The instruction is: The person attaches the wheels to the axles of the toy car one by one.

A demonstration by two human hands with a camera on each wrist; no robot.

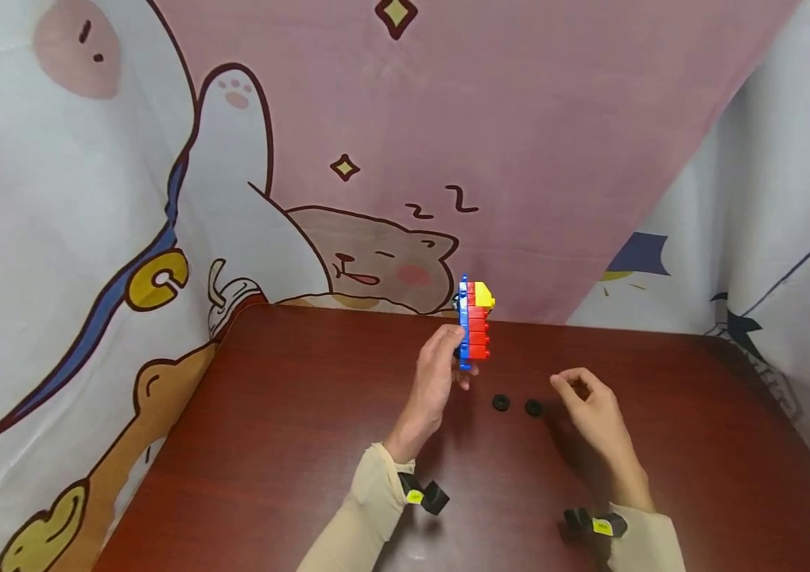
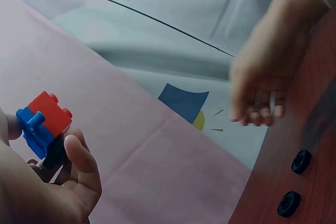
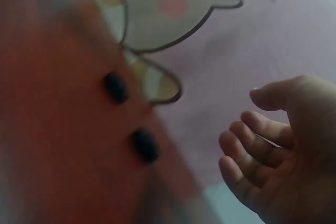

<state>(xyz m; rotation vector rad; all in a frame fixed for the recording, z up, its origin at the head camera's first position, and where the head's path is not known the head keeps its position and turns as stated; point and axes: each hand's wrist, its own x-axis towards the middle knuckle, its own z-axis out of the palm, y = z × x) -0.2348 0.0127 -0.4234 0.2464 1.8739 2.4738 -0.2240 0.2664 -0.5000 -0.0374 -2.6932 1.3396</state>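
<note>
My left hand (image 1: 432, 383) grips a toy built of plastic bricks (image 1: 478, 332), held up on end above the table. Red bricks run along its blue base, with a yellow piece at the top. In the left wrist view, the toy (image 2: 48, 116) sits between thumb and fingers, and a dark part shows beneath it by the fingertips. My right hand (image 1: 596, 413) hovers over the table with nothing in it, its fingers (image 3: 252, 145) loosely curled. Left of that hand, two small black wheels (image 1: 496, 403) lie side by side, a little apart.
The reddish-brown tabletop (image 1: 290, 445) stretches under both hands. A printed cloth (image 1: 555, 159) with cartoon animals hangs along the back and left. Pale cloth (image 1: 798, 199) hangs on the right. Each wrist wears a black camera mount (image 1: 436, 498) over a light sleeve.
</note>
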